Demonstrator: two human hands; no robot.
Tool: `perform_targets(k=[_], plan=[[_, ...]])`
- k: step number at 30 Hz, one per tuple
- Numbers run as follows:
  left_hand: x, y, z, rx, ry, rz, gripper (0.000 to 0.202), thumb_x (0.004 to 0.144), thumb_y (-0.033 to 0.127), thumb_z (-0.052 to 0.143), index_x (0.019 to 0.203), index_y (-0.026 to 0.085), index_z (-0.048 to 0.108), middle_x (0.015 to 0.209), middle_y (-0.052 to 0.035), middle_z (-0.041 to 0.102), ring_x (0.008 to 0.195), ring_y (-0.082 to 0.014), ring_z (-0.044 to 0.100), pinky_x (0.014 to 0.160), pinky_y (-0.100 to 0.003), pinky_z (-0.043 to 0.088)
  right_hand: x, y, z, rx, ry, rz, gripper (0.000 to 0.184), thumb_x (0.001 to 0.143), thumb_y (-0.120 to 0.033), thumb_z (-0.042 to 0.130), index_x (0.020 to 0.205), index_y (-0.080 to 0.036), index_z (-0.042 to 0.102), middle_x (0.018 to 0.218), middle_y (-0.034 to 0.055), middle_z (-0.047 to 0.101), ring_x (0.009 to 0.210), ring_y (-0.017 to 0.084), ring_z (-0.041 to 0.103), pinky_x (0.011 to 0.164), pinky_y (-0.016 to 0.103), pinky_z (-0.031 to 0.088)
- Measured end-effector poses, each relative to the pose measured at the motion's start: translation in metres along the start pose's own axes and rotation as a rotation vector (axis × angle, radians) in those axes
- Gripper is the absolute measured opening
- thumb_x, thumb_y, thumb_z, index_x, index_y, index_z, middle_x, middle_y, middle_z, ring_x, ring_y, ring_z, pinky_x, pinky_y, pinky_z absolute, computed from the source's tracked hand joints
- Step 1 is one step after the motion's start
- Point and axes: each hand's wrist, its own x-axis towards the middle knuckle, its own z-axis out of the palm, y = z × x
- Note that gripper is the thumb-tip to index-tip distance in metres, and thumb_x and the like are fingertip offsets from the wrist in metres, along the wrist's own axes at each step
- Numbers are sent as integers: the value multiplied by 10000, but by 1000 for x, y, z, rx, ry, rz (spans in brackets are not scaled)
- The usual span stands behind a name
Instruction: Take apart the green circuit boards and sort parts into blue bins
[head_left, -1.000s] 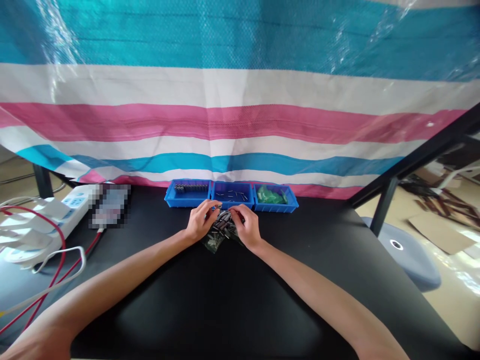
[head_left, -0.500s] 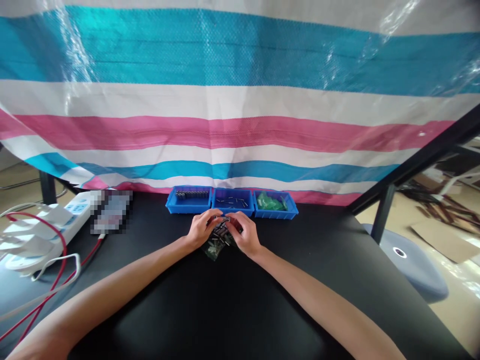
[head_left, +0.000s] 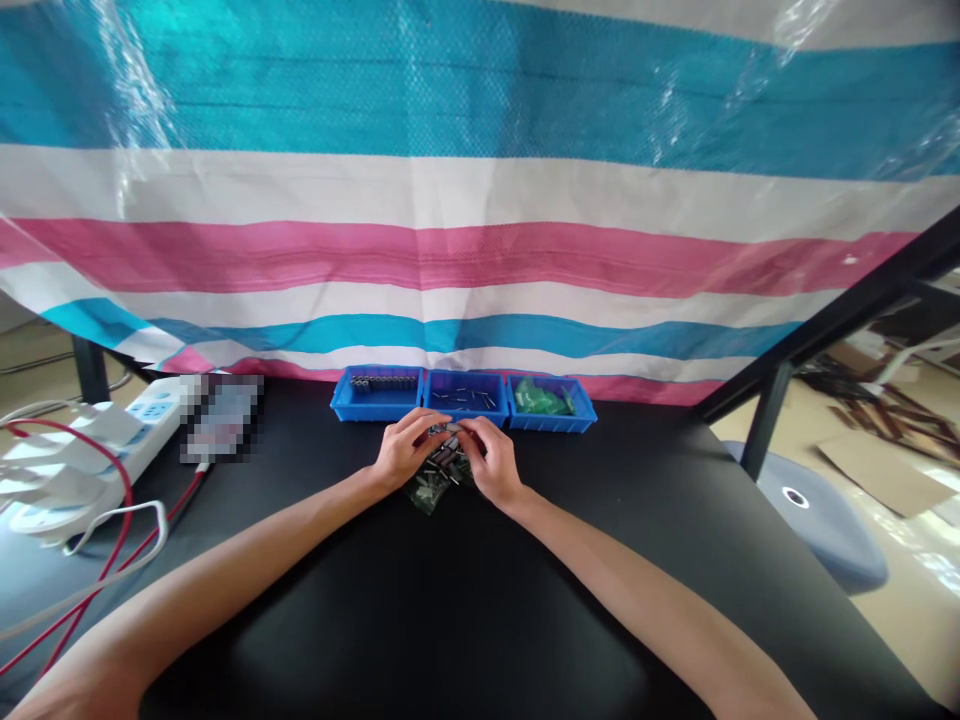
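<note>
Striped sheeting in blue, white and pink hangs behind a black surface. On that surface, midway across and nearer its far edge than its near one, lies a heap of small metal parts. Just above it, the left hand and the right hand meet at the fingertips, both pinching a small silvery piece; its exact shape is too small to tell. A clear bag lies against the near side of the heap, beside the left wrist.

Farther out, three blue bins stand side by side along the far edge: the left bin has small metal cylinders lined up at its back wall, the middle bin scattered thin pins, the right bin green plastic. Toward the left edge sit a white power strip, loaded with plugs, and red and white cables. Past the right edge stands a grey stool.
</note>
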Motion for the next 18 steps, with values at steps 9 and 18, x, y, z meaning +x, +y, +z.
perform_targets(k=[9,18], plan=[[0,4,-2,-15,24,-9,180,876,272,597,1013,167,645,1000,-69,671,534,-54,537,581,-197,500,2,1,2,-13,-24,16,254,973,-332,439,911,-189,640,818,47,602,698,154,567,646,267,455],[-1,7,-4,17,1,-48,165,898,232,530,1012,166,629,820,-18,688,547,-69,565,605,-183,490,2,0,0,27,30,14,216,965,-281,460,889,-186,639,810,43,608,725,155,579,672,269,453]])
